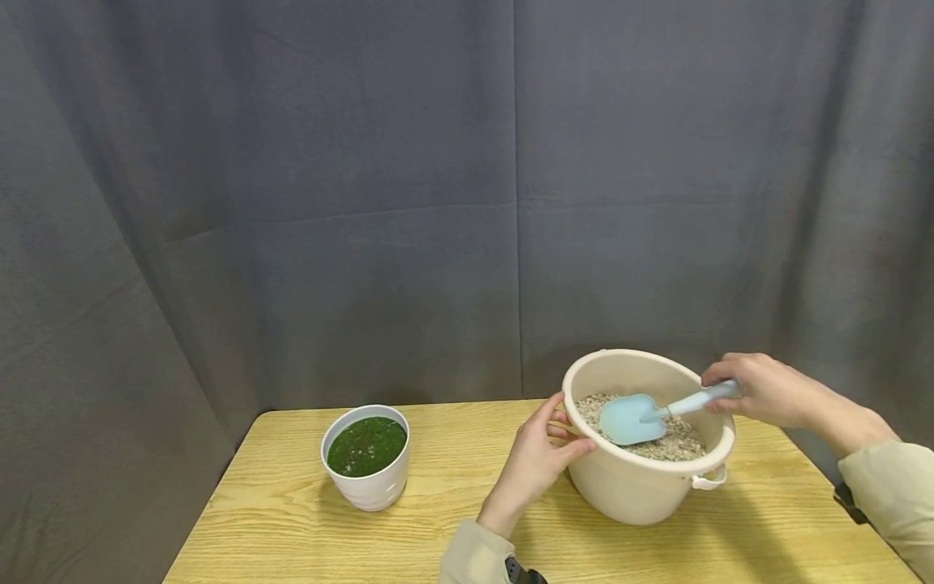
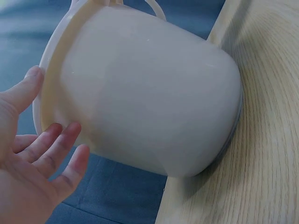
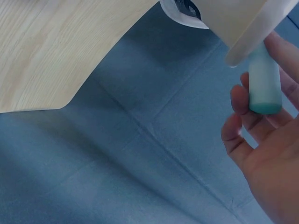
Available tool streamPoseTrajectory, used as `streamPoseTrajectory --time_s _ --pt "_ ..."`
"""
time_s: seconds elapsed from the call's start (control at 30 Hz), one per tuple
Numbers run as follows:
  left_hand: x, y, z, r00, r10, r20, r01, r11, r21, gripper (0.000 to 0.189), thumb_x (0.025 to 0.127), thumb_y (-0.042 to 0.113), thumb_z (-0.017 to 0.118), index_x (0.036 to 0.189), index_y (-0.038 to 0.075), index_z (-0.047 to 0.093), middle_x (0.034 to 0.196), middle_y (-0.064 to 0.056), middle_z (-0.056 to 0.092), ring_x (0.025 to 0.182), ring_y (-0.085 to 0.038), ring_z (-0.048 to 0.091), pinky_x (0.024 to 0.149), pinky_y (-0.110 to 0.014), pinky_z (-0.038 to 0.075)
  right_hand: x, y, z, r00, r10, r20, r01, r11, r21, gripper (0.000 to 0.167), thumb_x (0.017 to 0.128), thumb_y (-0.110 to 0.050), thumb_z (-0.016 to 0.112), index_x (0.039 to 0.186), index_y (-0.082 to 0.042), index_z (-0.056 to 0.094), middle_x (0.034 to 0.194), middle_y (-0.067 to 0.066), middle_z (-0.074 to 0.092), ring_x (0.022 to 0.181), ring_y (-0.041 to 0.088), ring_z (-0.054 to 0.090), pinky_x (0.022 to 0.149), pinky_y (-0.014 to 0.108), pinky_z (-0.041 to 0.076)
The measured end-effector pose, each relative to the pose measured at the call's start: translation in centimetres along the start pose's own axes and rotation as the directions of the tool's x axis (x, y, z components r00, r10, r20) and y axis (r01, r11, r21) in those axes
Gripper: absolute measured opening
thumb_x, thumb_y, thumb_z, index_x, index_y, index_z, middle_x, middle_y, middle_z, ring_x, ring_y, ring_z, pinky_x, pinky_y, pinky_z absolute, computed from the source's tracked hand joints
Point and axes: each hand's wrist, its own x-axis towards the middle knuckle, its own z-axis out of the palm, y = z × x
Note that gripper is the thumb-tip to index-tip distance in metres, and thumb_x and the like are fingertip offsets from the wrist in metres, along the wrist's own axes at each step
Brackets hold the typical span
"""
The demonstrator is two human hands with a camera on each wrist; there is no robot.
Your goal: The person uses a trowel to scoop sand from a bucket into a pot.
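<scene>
A cream bucket (image 1: 620, 487) stands on the table, holding pale, coarse grains (image 1: 682, 442). Over the grains lies the blade of a light-blue scoop (image 1: 633, 419); whether it touches them is unclear. My right hand (image 1: 766, 391) grips the scoop's handle (image 3: 265, 86) at the bucket's right rim. At the left rim, my left hand (image 1: 533, 462) touches the bucket with thumb and index finger. Its other fingers (image 2: 70, 177) are loosely bent beside the outer wall. A white pot (image 1: 375, 487) with a dark green surface (image 1: 367, 446) inside stands apart on the left.
The wooden table (image 1: 277, 511) has a rounded back left corner. Grey curtains (image 1: 387, 203) hang close behind it and along the sides. A small handle (image 1: 709, 480) juts from the bucket's front right.
</scene>
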Motion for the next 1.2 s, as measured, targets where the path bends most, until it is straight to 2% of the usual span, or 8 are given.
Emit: streamPoseTrajectory --time_s 0.13,0.43,0.77,1.2 --pt "0.1 -0.1 0.2 1.0 -0.004 -0.004 0.004 1.0 -0.004 0.082 0.08 0.023 0.083 0.148 0.007 0.04 0.105 0.01 0.058 0.093 -0.009 0.062 0.075 -0.023 0.054 -0.2 -0.1 0.2 0.997 -0.064 -0.048 0.065 0.998 0.019 0.021 0.075 -0.018 0.086 0.09 -0.018 0.072 0.082 -0.015 0.056 0.069 -0.001 0.049 0.056 0.025 0.045" --pt "0.1 -0.2 -0.1 1.0 -0.008 0.002 0.008 1.0 -0.006 0.086 0.08 0.026 0.083 0.15 0.006 0.037 0.106 0.009 0.058 0.093 -0.01 0.062 0.075 -0.023 0.054 -0.4 -0.4 1.1 0.983 -0.119 -0.141 0.124 0.992 0.031 0.025 0.072 -0.009 0.086 0.092 -0.018 0.074 0.082 -0.017 0.055 0.069 -0.003 0.048 0.056 0.023 0.045" --pt "-0.1 -0.1 -0.3 1.0 0.004 0.009 -0.004 1.0 -0.014 0.086 0.081 0.025 0.083 0.15 0.005 0.036 0.107 0.008 0.057 0.094 -0.011 0.062 0.078 -0.024 0.053 -0.5 -0.7 1.8 0.99 -0.087 -0.115 0.097 0.992 0.084 0.023 0.074 -0.011 0.086 0.093 -0.019 0.073 0.084 -0.015 0.056 0.071 0.0 0.049 0.057 0.023 0.044" --pt "-0.1 -0.1 -0.3 1.0 -0.006 0.015 0.007 1.0 -0.029 0.087 0.082 0.024 0.082 0.151 0.004 0.033 0.107 0.009 0.055 0.093 -0.008 0.061 0.079 -0.023 0.053 -0.2 -0.6 2.4 0.973 -0.161 -0.166 0.168 0.985 0.034 0.027 0.069 -0.008 0.088 0.09 -0.019 0.073 0.085 -0.015 0.057 0.071 -0.001 0.049 0.055 0.023 0.046"
